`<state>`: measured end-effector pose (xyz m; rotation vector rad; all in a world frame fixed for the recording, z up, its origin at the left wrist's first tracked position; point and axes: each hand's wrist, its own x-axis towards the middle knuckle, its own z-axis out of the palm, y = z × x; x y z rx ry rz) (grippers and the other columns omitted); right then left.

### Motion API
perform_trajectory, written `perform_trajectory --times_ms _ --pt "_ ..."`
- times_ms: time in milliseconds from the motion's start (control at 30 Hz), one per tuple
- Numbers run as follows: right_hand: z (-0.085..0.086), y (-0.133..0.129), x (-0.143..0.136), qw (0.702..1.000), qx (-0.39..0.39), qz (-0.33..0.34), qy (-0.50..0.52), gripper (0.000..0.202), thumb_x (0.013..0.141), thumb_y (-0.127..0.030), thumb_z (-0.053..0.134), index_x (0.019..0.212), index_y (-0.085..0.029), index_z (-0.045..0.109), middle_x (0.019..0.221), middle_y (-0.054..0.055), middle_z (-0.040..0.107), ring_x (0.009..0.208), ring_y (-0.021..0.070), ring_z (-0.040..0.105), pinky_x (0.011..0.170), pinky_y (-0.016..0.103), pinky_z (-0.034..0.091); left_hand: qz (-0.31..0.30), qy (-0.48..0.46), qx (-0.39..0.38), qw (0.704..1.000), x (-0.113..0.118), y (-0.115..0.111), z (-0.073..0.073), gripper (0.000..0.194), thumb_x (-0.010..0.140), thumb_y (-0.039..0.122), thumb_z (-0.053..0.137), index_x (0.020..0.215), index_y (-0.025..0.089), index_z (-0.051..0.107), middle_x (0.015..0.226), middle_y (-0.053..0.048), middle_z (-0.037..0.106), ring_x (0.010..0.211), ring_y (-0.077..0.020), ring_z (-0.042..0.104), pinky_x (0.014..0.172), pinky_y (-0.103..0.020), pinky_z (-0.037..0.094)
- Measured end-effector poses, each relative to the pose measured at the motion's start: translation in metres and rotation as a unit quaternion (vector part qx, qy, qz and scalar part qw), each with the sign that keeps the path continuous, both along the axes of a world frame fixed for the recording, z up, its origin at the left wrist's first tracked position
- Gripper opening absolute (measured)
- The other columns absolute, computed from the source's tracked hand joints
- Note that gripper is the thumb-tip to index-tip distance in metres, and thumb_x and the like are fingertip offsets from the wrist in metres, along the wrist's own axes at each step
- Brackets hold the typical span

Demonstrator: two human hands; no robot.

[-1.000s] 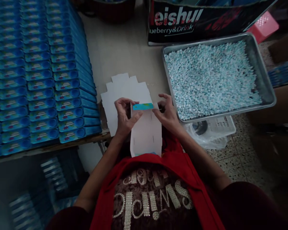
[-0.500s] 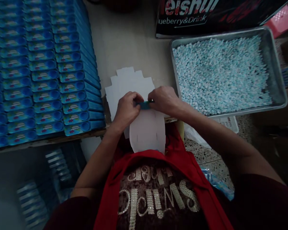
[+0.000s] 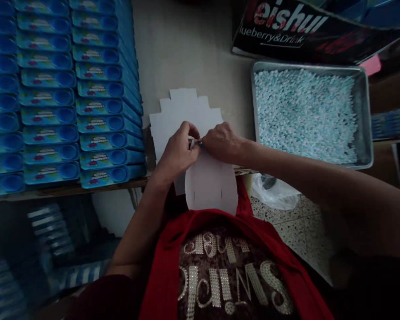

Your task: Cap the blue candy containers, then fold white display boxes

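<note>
My left hand (image 3: 179,153) is closed in a pinch around a small, thin carton (image 3: 193,143), mostly hidden by the fingers; only a pale greyish edge shows. Closed at the carton's other end, my right hand (image 3: 222,142) has its fingertips almost touching those of the left. Beneath both hands lies a white die-cut cardboard sheet (image 3: 183,106) with stepped edges at its far end. Its nearer part, a rounded white panel (image 3: 209,184) with short slits, reaches over the table edge to my red apron (image 3: 166,249).
Rows of blue printed boxes (image 3: 100,124) are stacked at the left. On the right stands a metal tray (image 3: 365,120) holding small pale blue and white pellets. A black printed carton (image 3: 286,35) is behind it. A clear plastic bag (image 3: 275,193) lies below the table edge.
The small carton has turned between my fingers: its blue side showed before, now a pale edge does. My hands have drawn closer together. The camera view has shifted.
</note>
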<state>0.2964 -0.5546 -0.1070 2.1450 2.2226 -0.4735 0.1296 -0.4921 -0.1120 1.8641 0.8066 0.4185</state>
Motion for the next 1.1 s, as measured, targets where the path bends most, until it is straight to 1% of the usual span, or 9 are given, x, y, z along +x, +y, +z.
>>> perform_trajectory --times_ms 167,300,400,500,633,767,867,1000,1100 --pt "0.000 0.004 -0.008 0.999 -0.037 0.013 -0.022 0.022 0.097 -0.044 0.069 0.105 -0.027 0.080 0.091 0.012 0.078 0.108 0.0359 0.072 0.093 0.049 0.050 0.051 -0.110 -0.105 0.987 -0.023 -0.016 -0.011 0.020 0.098 0.025 0.058 0.116 0.026 0.049 0.128 -0.007 0.069 0.108 -0.0181 0.073 0.093 -0.034 0.061" --pt "0.019 0.008 0.003 0.995 -0.065 0.004 -0.077 0.017 0.096 -0.030 0.068 0.099 -0.019 0.081 0.093 0.016 0.079 0.100 0.0344 0.074 0.089 0.047 0.051 0.117 -0.100 -0.065 0.986 -0.072 -0.044 0.007 0.015 0.103 0.037 0.061 0.110 0.025 0.057 0.132 -0.008 0.069 0.124 -0.0247 0.071 0.109 -0.046 0.060" --pt "0.033 0.012 0.028 0.998 -0.058 -0.007 -0.035 0.018 0.089 -0.036 0.079 0.097 -0.021 0.081 0.089 0.010 0.079 0.094 0.0296 0.073 0.088 0.042 0.052 0.089 -0.021 -0.017 0.996 -0.100 -0.070 0.021 0.057 0.090 0.041 0.080 0.140 0.029 0.056 0.149 -0.012 0.063 0.137 -0.0330 0.064 0.112 -0.053 0.058" --pt "0.052 0.004 0.061 0.997 -0.046 -0.013 0.068 0.021 0.094 -0.041 0.074 0.104 -0.024 0.081 0.084 0.003 0.076 0.088 0.0219 0.072 0.089 0.037 0.051 0.034 0.073 0.038 0.996 -0.093 -0.076 0.022 0.085 0.086 0.029 0.082 0.161 0.032 0.042 0.149 -0.014 0.066 0.125 -0.0348 0.071 0.102 -0.053 0.062" --pt "0.073 -0.040 0.089 0.986 0.023 0.050 0.158 0.036 0.098 -0.028 0.060 0.131 -0.024 0.074 0.115 0.005 0.079 0.101 0.0206 0.071 0.093 0.036 0.052 -0.004 0.115 0.164 0.980 -0.049 -0.035 0.022 0.055 0.092 0.011 0.066 0.145 0.026 0.061 0.121 -0.008 0.079 0.108 -0.0290 0.077 0.100 -0.046 0.061" --pt "0.048 -0.090 0.081 0.965 0.113 0.077 0.222 0.022 0.097 -0.028 0.065 0.114 -0.023 0.078 0.105 0.005 0.079 0.096 0.0201 0.069 0.091 0.035 0.051 -0.049 0.109 0.308 0.944 -0.028 -0.001 0.044 0.041 0.097 0.019 0.069 0.138 0.022 0.067 0.130 -0.010 0.077 0.122 -0.0288 0.072 0.109 -0.044 0.056" --pt "0.014 -0.104 0.062 0.953 0.180 0.015 0.245 0.019 0.102 -0.026 0.059 0.097 -0.022 0.077 0.084 0.002 0.075 0.082 0.0177 0.067 0.086 0.034 0.050 -0.013 0.085 0.388 0.918 -0.045 -0.024 0.055 0.031 0.104 0.035 0.067 0.131 0.021 0.070 0.130 -0.012 0.076 0.126 -0.0298 0.070 0.112 -0.045 0.054" --pt "0.005 -0.114 0.045 0.917 0.315 -0.080 0.231 0.017 0.106 -0.026 0.056 0.108 -0.023 0.072 0.099 0.005 0.077 0.094 0.0207 0.070 0.089 0.038 0.053 -0.043 0.075 0.433 0.897 -0.068 -0.073 0.032 0.030 0.108 0.040 0.060 0.127 0.021 0.072 0.128 -0.012 0.077 0.130 -0.0304 0.070 0.121 -0.053 0.048" --pt "0.013 -0.135 0.036 0.868 0.466 -0.092 0.146 0.022 0.104 -0.027 0.062 0.125 -0.026 0.068 0.112 0.006 0.075 0.106 0.0242 0.069 0.097 0.043 0.053 -0.025 0.074 0.453 0.888 -0.066 -0.077 0.004 0.025 0.110 0.034 0.055 0.124 0.021 0.072 0.128 -0.010 0.077 0.135 -0.0284 0.067 0.129 -0.056 0.038"
